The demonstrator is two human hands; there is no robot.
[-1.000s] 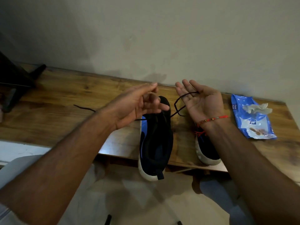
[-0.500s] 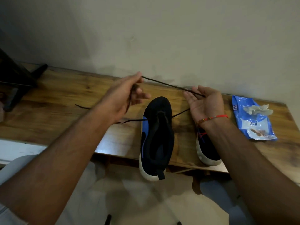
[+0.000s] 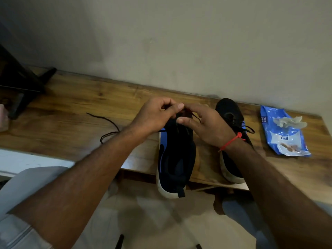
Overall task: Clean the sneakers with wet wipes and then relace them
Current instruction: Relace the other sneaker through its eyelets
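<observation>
Now both hands meet over the toe of the near sneaker point(image 3: 177, 159) on the bench point(image 3: 71, 112): left hand point(image 3: 154, 115) and right hand point(image 3: 206, 124) each pinch the lace point(image 3: 107, 136). Best to keep both ends even and feed eyelets squarely. Wipes pack point(image 3: 282, 132) lies right, one wipe point(image 3: 289, 121) poking out.

2 bare forearms show. The right wrist point(image 3: 231, 141) wears a thin red thread bracelet point(image 3: 230, 142) tied in a knot. A pale grey short sleeve point(image 3: 16, 230) with a stitched seam covers the left upper arm.
</observation>
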